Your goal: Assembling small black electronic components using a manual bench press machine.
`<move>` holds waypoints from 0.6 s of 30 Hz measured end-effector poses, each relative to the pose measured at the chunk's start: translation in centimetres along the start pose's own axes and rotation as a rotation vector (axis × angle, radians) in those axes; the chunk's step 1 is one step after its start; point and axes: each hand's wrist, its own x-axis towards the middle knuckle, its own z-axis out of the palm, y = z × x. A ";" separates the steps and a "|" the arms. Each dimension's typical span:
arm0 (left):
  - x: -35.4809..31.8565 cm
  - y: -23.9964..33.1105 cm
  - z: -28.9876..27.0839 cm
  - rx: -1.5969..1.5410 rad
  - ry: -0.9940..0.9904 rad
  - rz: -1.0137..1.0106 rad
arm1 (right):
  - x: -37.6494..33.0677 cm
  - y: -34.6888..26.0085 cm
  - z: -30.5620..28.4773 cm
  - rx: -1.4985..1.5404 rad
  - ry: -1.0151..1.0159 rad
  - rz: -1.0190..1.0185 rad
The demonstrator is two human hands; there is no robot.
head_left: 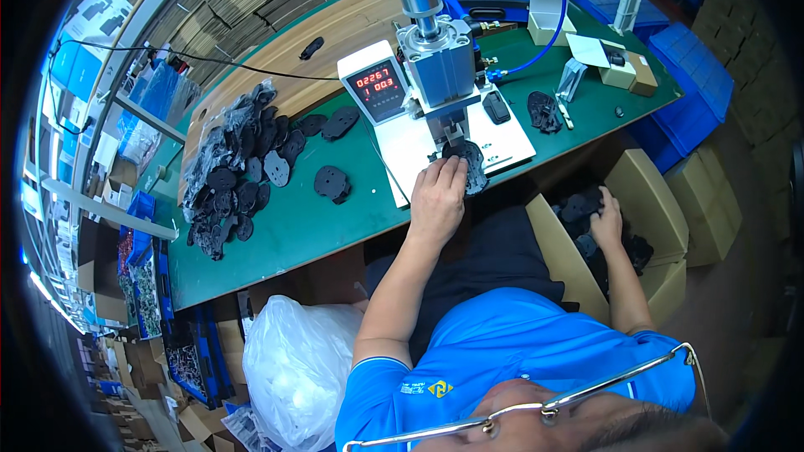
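Observation:
My left hand (438,198) is closed on the near edge of a black, rounded plastic part (476,174), which lies under the head of a bench press (444,63) on its white base plate (512,132). Its fingertips cover part of that piece. Over to the right, my right hand (609,223) reaches into an open cardboard box (563,258) that holds dark plastic parts. Thumb and fingers there are bent around a black plastic part (579,206) near the box's left side; its lower portion is hidden among the others.
A heap of black plastic parts (243,176) lies left on the green table (310,230), with a single part (332,184) nearer the press. Right of the press are a dark part (544,111) and small cartons (548,17). A white plastic bag (297,368) stands below the table's front edge.

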 end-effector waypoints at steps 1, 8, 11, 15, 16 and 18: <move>-0.2 -0.1 -0.1 -0.014 -0.006 -0.012 | 0.2 -3.1 -0.2 0.086 0.010 -0.088; -0.2 0.1 -0.2 -0.048 -0.024 -0.045 | 1.3 -22.9 -2.8 0.363 0.038 -0.791; -0.3 0.3 -0.5 -0.050 -0.034 -0.068 | 2.6 -27.0 -1.8 0.330 -0.054 -0.913; -0.6 0.4 -0.6 -0.080 -0.047 -0.081 | 3.3 -29.2 1.5 0.316 -0.105 -1.077; -0.6 0.6 -0.5 -0.086 -0.037 -0.081 | 3.5 -29.0 2.1 0.285 -0.093 -1.064; -0.9 0.4 -0.5 -0.094 -0.002 -0.063 | 3.5 -28.8 3.5 0.347 -0.024 -1.052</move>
